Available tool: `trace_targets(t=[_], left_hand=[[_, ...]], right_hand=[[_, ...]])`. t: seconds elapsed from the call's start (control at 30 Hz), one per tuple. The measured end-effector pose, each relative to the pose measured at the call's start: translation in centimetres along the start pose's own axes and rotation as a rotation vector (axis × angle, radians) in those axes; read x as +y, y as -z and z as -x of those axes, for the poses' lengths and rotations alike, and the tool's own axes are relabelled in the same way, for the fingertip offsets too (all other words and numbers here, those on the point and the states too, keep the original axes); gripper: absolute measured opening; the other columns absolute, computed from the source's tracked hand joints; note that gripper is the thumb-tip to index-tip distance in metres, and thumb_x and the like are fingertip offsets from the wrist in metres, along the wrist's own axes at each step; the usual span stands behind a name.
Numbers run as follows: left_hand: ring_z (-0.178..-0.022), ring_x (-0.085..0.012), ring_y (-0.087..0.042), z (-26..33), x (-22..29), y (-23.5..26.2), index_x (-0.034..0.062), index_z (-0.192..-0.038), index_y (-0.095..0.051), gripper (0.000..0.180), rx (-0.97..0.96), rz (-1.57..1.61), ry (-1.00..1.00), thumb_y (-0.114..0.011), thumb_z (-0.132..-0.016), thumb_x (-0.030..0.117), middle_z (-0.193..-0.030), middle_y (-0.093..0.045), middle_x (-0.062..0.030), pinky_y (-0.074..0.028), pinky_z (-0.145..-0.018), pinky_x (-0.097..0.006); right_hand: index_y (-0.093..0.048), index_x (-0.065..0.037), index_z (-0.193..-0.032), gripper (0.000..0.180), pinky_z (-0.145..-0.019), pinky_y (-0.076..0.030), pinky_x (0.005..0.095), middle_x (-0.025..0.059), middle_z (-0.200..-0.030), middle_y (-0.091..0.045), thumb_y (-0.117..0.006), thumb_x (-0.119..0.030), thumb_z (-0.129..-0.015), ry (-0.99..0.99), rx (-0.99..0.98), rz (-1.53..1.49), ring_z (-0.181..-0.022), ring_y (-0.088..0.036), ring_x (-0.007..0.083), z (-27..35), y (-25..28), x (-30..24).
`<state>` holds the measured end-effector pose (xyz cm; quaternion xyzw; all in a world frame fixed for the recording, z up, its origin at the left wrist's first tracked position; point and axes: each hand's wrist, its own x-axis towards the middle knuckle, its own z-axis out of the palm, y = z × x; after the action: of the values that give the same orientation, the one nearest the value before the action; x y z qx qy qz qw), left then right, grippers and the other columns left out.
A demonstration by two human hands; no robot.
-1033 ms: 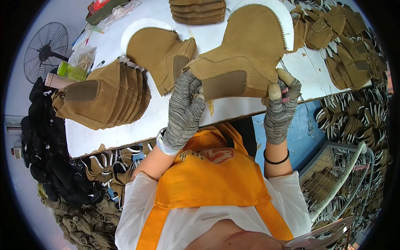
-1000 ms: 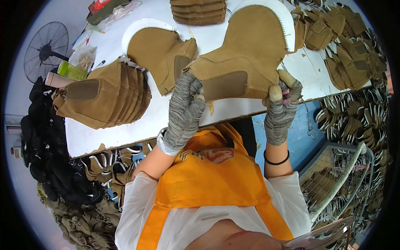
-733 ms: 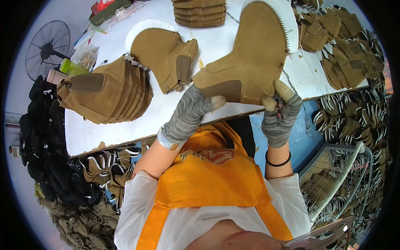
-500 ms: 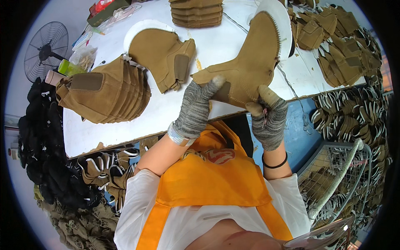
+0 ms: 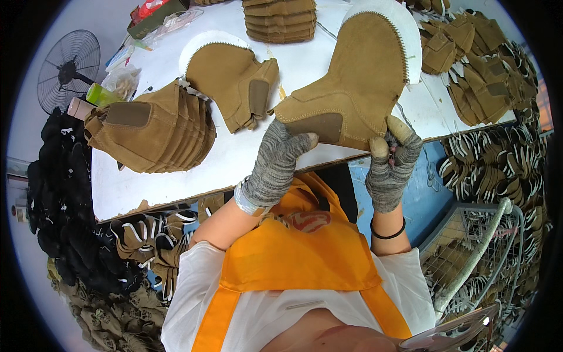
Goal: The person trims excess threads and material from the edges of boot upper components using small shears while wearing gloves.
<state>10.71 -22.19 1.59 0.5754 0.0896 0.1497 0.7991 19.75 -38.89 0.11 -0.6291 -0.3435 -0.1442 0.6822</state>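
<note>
Between my two hands I hold a brown suede boot upper (image 5: 366, 76), with a stitched edge along a white rounded piece at its far end and a dark elastic panel near my left hand. My left hand (image 5: 281, 155), in a grey knitted glove with bare fingertips, grips its left end, the thumb on the near edge. My right hand (image 5: 396, 161), gloved alike, pinches its near right corner. A second boot upper (image 5: 226, 79) lies on the table to the left. Beside it leans a stack of nested boot uppers (image 5: 155, 126).
The white table (image 5: 135, 190) spans the front. Another stack of uppers (image 5: 280, 20) stands at its far side, more uppers (image 5: 484, 82) at the right. A fan (image 5: 67, 73) is at the left. A wire cart (image 5: 469, 252) stands at my right, and a cable crosses the tabletop.
The upper in my hands has turned flatter toward me, so more of its face and elastic panel shows. My right hand has shifted slightly right; my left thumb has come lower.
</note>
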Motion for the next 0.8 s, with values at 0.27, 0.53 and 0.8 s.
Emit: trace_targets(t=[0.27, 0.53, 0.8], left_hand=[[-0.093, -0.0133, -0.056, -0.2, 0.1, 0.0, 0.0026, -0.118, -0.053, 0.041, 0.103, 0.102, 0.071, -0.066, -0.084, 0.020, -0.105, -0.060, -0.0059, -0.045, -0.083, -0.026], [-0.078, -0.0096, -0.054, -1.0, 0.4, -0.8, 0.0033, -0.116, -0.053, 0.036, 0.117, 0.167, -0.080, -0.064, -0.085, 0.018, -0.097, -0.060, -0.0039, -0.045, -0.069, -0.023], [-0.102, -0.0152, -0.053, -0.2, 0.4, -0.5, 0.0020, -0.124, -0.049, 0.038, 0.073, 0.014, -0.034, -0.058, -0.090, 0.015, -0.111, -0.058, -0.0077, -0.042, -0.092, -0.031]], right_hand=[[-0.050, 0.000, -0.117, 0.040, -0.080, -0.048, 0.0255, 0.0083, -0.103, -0.059, -0.068, -0.004, -0.082, 0.066, -0.036, 0.036, -0.087, -0.058, 0.0128, 0.9, -0.6, 0.5], [-0.047, -0.001, -0.120, 0.044, -0.093, -0.045, 0.0315, 0.0104, -0.109, -0.060, -0.068, -0.010, -0.083, 0.086, -0.120, 0.073, -0.103, -0.058, 0.0172, 1.1, -0.5, 0.5], [-0.051, -0.002, -0.117, 0.038, -0.080, -0.043, 0.0248, 0.0036, -0.098, -0.054, -0.067, -0.011, -0.084, -0.011, 0.136, 0.190, -0.084, -0.049, 0.0112, -1.1, -1.1, 0.8]])
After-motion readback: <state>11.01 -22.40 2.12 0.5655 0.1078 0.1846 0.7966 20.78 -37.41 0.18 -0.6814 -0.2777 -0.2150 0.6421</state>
